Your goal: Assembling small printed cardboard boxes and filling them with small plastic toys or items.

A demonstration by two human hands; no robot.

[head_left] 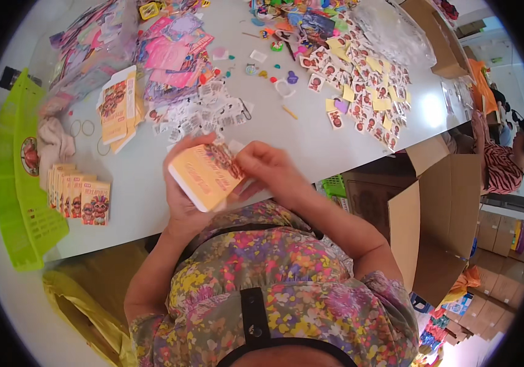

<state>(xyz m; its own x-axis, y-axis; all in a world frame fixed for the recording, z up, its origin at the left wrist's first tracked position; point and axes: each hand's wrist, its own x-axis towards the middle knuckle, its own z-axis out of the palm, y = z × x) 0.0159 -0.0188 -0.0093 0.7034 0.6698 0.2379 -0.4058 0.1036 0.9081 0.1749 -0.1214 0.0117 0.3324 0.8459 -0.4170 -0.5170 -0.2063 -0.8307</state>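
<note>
A small orange-and-white printed cardboard box [204, 180] is held tilted over the table's near edge. My left hand [182, 211] grips it from the left, with the thumb along its far side and the palm beneath. At its right end, my right hand [272, 171] has its fingers bent and pinched against the box edge; whether they also hold something small is hidden. To the left stand several filled boxes [95, 205] of the same print in a row. Flat unfolded boxes [118, 110] lie stacked beyond them. Small white printed packets [204, 113] are heaped just past my hands.
Pink and purple packets [173, 52] pile up at the far left. Character cards [372, 92] and small colourful toys [277, 46] spread at the far right. A green basket [20, 177] borders the left side; an open carton [405, 226] stands at my right. Another person [503, 159] is at right.
</note>
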